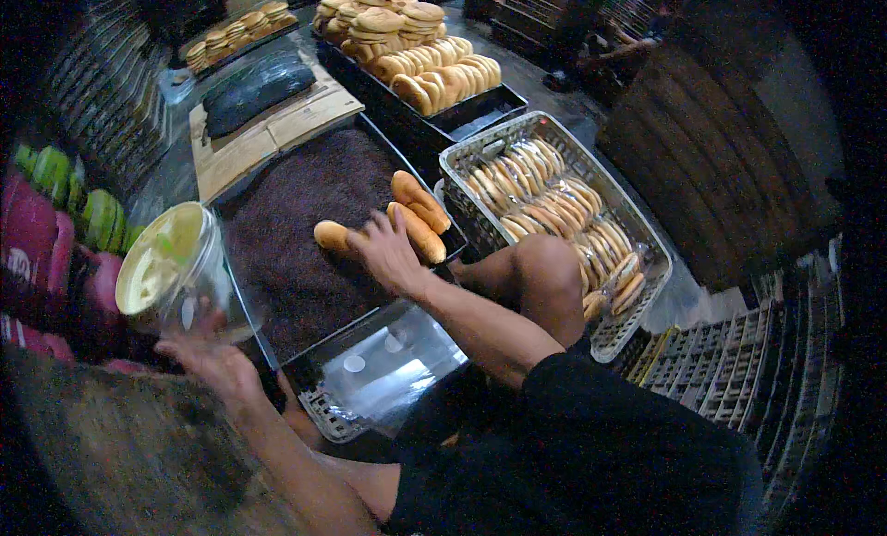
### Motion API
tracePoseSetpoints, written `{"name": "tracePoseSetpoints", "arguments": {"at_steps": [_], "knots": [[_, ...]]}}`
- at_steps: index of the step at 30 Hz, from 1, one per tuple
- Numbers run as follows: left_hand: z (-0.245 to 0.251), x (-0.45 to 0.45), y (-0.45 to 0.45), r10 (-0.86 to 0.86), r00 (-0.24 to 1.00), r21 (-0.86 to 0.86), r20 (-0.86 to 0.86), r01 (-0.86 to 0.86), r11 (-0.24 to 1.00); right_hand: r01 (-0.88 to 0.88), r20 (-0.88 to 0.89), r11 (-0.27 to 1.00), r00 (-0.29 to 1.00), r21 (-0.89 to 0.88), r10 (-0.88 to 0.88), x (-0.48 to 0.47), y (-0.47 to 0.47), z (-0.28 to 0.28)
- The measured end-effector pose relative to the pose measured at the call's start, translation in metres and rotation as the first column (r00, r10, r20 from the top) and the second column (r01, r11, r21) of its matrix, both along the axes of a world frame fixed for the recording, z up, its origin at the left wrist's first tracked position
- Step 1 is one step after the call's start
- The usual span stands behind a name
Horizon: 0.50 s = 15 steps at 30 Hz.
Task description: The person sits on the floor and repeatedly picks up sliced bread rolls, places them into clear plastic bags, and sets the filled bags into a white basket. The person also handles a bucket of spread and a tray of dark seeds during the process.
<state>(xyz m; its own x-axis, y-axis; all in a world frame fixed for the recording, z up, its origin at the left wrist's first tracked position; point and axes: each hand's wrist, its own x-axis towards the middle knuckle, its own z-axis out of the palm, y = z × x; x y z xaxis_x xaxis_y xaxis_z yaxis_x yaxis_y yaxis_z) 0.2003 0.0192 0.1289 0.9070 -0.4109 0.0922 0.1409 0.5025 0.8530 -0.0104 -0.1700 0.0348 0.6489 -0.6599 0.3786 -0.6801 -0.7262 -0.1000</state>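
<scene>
With its fingers spread, my right hand (391,252) reaches over a dark brown cloth-like surface (298,189), between an elongated bread roll (331,236) and several more rolls (418,232). Its fingertips are at or beside the left roll; a grip cannot be made out. My left hand (215,359) is blurred, palm up, just below a round tub of pale cream (159,259). Against that tub is a clear plastic lid or bag (215,279), also blurred; whether the left hand holds it is unclear. Clear plastic packaging (395,370) lies nearest my body.
A grey plastic crate (662,259) of bagged round breads stands at the right. Behind are a black tray (513,106) with stacked breads and cardboard (277,137) under a dark plastic bundle (260,92). Another person's arm (627,49) shows far off, upper right.
</scene>
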Motion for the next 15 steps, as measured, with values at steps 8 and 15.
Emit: {"name": "tracePoseSetpoints", "arguments": {"at_steps": [8, 15], "knots": [[-0.019, -0.001, -0.029, 0.151, 0.988, 0.091, -0.011, -0.15, 0.984, -0.421, 0.591, 0.48, 0.753, 0.77, -0.288, -0.112, -0.034, 0.132], [-0.031, -0.059, -0.038, -0.306, 0.945, 0.016, 0.114, 0.306, 0.952, -0.549, 0.687, 0.51, 0.716, 0.663, -0.122, -0.092, -0.01, 0.142]]}}
